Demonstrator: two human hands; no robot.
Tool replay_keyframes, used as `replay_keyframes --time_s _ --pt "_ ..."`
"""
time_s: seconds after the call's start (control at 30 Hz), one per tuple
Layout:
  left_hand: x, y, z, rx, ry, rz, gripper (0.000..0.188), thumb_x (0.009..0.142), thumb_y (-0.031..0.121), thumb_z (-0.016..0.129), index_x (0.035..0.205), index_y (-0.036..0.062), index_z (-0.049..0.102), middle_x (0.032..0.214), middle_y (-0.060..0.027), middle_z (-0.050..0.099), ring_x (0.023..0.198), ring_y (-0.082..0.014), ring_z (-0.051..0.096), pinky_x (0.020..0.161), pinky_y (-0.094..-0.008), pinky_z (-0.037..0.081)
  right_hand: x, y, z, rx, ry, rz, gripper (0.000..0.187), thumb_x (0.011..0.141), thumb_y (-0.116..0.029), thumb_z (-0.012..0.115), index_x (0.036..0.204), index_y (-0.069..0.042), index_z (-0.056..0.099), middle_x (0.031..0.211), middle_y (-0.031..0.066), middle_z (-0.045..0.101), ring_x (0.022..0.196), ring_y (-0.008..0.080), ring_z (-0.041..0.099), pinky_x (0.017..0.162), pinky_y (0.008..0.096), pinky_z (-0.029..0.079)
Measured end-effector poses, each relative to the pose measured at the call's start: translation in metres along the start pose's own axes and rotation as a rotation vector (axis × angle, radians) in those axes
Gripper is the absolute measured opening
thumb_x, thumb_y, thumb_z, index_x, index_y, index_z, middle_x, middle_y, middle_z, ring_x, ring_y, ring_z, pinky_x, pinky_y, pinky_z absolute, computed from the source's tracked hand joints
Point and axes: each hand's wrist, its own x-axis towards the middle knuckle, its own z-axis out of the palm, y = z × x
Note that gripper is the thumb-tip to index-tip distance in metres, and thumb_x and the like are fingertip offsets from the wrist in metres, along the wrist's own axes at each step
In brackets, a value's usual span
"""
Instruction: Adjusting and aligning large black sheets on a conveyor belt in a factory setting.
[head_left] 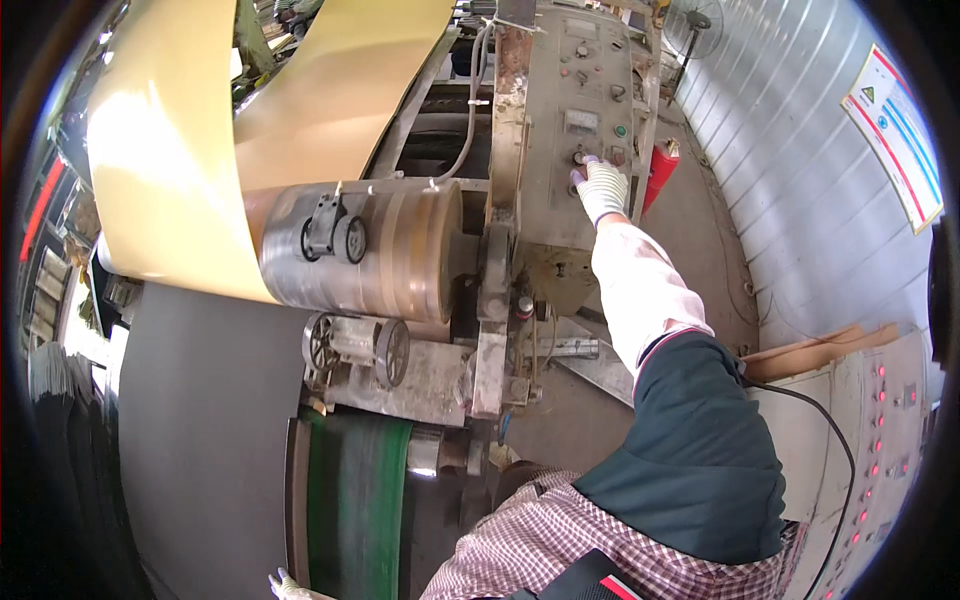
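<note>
My right hand [602,188], in a striped glove with purple fingertips, reaches out to the grey control panel [560,215]. Its thumb and fingers close on a small dark knob [579,158] below a meter; part of the knob is hidden. At the lower edge, only part of my gloved left hand [288,588] shows. Its fingers are apart, with nothing visible in them, beside a wide dark grey sheet [210,430] and a green belt [350,500]. A shiny yellow-tan sheet [165,150] passes over a large roller [400,250] to the left of the panel.
Two small wheeled brackets [335,230] [357,348] sit by the roller. A grey cabinet [850,440] with several red lights stands at right, a black cable [835,430] hanging across it. A red object [660,172] stands beside the panel; a fan [693,28] is farther back.
</note>
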Motion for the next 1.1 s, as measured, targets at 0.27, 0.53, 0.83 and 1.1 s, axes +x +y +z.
replay_keyframes --time_s 0.27,0.53,0.83,1.1 --pt "-0.031 0.060 -0.048 0.157 -0.008 0.105 0.062 0.095 0.031 0.047 0.155 0.0210 0.037 0.161 -0.0139 0.030 0.146 -0.0323 0.035 0.119 -0.0435 0.036 0.032 0.003 0.022 -0.095 -0.095 -0.050 0.040 0.089 -0.042 0.068 0.114 -0.011 0.066 0.107 0.0144 0.072 0.101 0.0312 0.069 0.095 0.0474 0.048" --pt "-0.055 0.115 -0.075 0.266 -0.022 0.234 0.065 0.092 0.016 0.048 0.156 0.0249 0.036 0.163 -0.0108 0.028 0.148 -0.0307 0.032 0.120 -0.0426 0.036 0.049 0.034 0.016 -0.140 -0.106 -0.014 0.043 0.090 -0.045 0.066 0.114 -0.010 0.066 0.107 0.0156 0.073 0.101 0.0329 0.070 0.098 0.0488 0.047" --pt "0.029 0.153 0.000 -0.707 0.119 0.218 0.059 0.101 0.045 0.052 0.147 0.0095 0.048 0.152 -0.0172 0.045 0.139 -0.0312 0.046 0.117 -0.0413 0.036 0.015 -0.019 -0.033 -0.115 -0.109 -0.135 0.039 0.096 -0.040 0.055 0.108 -0.006 0.068 0.104 0.0176 0.072 0.097 0.0379 0.068 0.083 0.0501 0.051" --pt "0.010 0.041 0.027 -0.478 0.525 0.002 0.065 0.092 0.046 0.065 0.147 0.0161 0.049 0.150 -0.0190 0.048 0.140 -0.0350 0.043 0.118 -0.0443 0.033 0.014 0.015 0.010 0.547 0.204 -0.130 0.057 0.101 -0.046 0.056 0.129 0.004 0.062 0.127 0.0218 0.065 0.111 0.0344 0.064 0.100 0.0403 0.048"
